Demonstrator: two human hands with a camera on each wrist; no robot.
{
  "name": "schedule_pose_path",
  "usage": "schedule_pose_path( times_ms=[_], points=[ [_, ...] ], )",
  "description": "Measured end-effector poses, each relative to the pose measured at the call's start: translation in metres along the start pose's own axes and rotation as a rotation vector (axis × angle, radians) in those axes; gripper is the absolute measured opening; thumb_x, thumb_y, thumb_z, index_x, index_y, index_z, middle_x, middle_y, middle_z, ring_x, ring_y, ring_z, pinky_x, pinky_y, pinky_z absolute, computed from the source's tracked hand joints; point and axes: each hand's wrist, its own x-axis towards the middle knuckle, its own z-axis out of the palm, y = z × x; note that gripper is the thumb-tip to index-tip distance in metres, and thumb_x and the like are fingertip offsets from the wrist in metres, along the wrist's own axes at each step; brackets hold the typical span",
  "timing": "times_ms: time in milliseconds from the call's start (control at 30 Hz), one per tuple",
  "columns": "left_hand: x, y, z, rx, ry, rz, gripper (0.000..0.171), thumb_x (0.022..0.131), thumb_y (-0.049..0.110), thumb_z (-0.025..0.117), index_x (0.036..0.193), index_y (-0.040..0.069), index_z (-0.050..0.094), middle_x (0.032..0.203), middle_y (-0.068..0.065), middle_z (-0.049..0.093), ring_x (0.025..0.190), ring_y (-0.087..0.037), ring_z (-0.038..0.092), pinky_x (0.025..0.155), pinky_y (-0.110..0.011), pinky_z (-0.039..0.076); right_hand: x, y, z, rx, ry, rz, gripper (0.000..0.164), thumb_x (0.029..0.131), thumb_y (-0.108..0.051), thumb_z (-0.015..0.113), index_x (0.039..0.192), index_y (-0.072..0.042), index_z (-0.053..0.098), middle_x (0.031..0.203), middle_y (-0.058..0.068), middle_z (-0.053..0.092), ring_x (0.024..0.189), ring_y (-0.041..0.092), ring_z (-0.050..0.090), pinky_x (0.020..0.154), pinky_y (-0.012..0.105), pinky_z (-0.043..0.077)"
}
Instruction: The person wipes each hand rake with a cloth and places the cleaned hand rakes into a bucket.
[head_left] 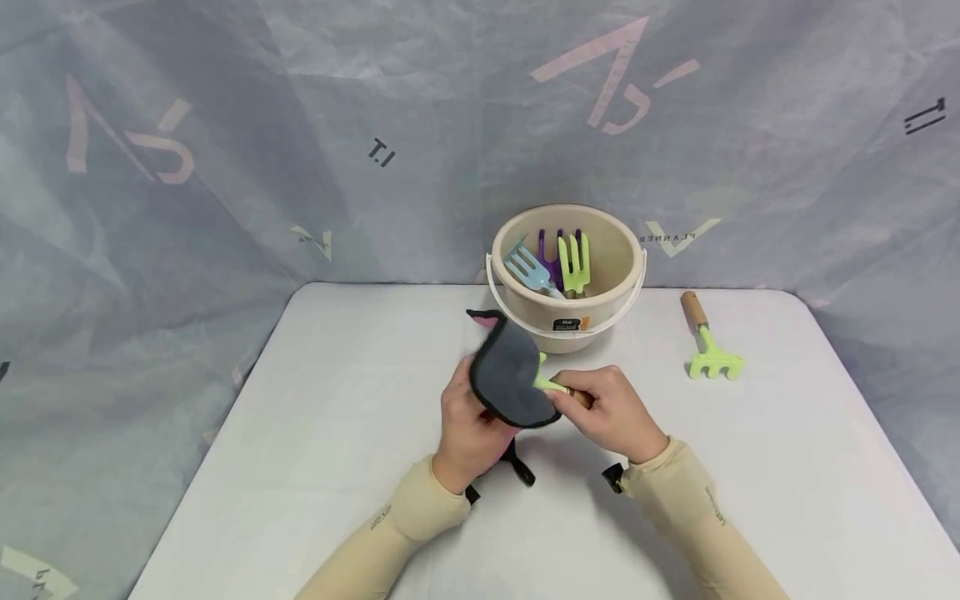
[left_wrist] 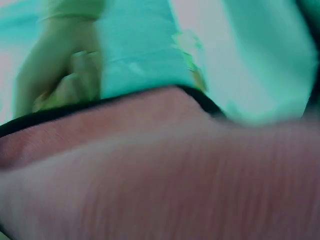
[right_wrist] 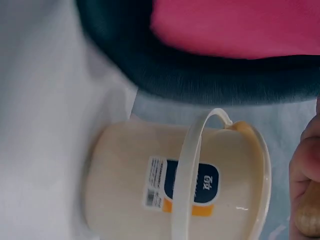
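My left hand (head_left: 468,429) holds a dark grey cloth (head_left: 504,379) with a black edging and a pink underside, which shows at its folded corner. In the left wrist view the pink side of the cloth (left_wrist: 150,170) fills the lower half, blurred. With the right hand (head_left: 607,410) I grip the wooden handle (head_left: 581,397) of a light green garden hand tool (head_left: 551,385). Its green head meets the cloth, which partly covers it. The right wrist view has the handle's end (right_wrist: 308,215) beside my fingers (right_wrist: 306,160), under the cloth's dark edge (right_wrist: 210,80).
Behind my hands stands a cream bucket (head_left: 551,312) with a white handle. Inside are a light blue fork (head_left: 531,268), a purple fork (head_left: 551,265) and a light green fork (head_left: 574,262). A light green hand rake (head_left: 714,360) lies right of it on the white table (head_left: 337,375).
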Motion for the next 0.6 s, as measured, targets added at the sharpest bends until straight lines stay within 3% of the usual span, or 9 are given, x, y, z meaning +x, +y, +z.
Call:
schedule_pose_path(
  times_ms=[67,100,300,433,600],
  points=[
    [-0.001,0.001,0.003,0.034,-0.001,0.068,0.012,0.078,0.013,0.08,0.086,0.005,0.075,0.089,-0.015,0.075,0.104,-0.027,0.062,0.092,-0.043,0.053,0.0,-0.002,0.001,-0.066,0.0,-0.035,0.021,0.087,-0.014,0.07,0.07,-0.023,0.062,0.048,-0.011,0.037,0.044,-0.003,0.031,0.044,0.012,0.025],
    [0.0,0.001,0.004,0.066,0.023,0.086,0.006,0.081,0.01,0.078,0.076,0.007,0.075,0.082,-0.012,0.075,0.104,-0.027,0.062,0.092,-0.044,0.053,0.0,-0.003,0.001,-0.109,0.004,-0.059,0.018,0.087,-0.014,0.068,0.072,-0.023,0.064,0.048,-0.012,0.039,0.044,-0.004,0.032,0.044,0.012,0.026],
    [0.005,0.004,0.003,0.12,0.095,0.039,0.024,0.08,-0.007,0.07,0.061,0.008,0.067,0.052,-0.003,0.057,0.094,-0.025,0.063,0.078,-0.04,0.057,0.001,-0.007,0.004,-0.295,0.067,-0.203,0.012,0.08,-0.008,0.058,0.076,-0.018,0.063,0.05,-0.013,0.042,0.046,-0.003,0.033,0.042,0.016,0.028],
    [0.005,0.002,0.002,0.129,0.107,0.029,0.026,0.08,-0.009,0.068,0.061,0.009,0.064,0.048,-0.002,0.047,0.084,-0.021,0.063,0.065,-0.035,0.053,0.002,-0.007,0.008,-0.275,0.088,-0.168,0.015,0.08,-0.006,0.057,0.077,-0.017,0.066,0.051,-0.012,0.046,0.046,-0.002,0.036,0.041,0.017,0.031],
    [0.001,-0.002,0.002,0.124,0.125,0.033,0.024,0.079,-0.008,0.071,0.064,0.009,0.066,0.055,-0.004,0.053,0.071,-0.017,0.054,0.055,-0.033,0.044,0.0,-0.006,0.013,-0.227,0.095,-0.081,0.02,0.081,-0.004,0.056,0.077,-0.019,0.069,0.05,-0.012,0.048,0.045,-0.002,0.037,0.041,0.016,0.031]
  ],
)
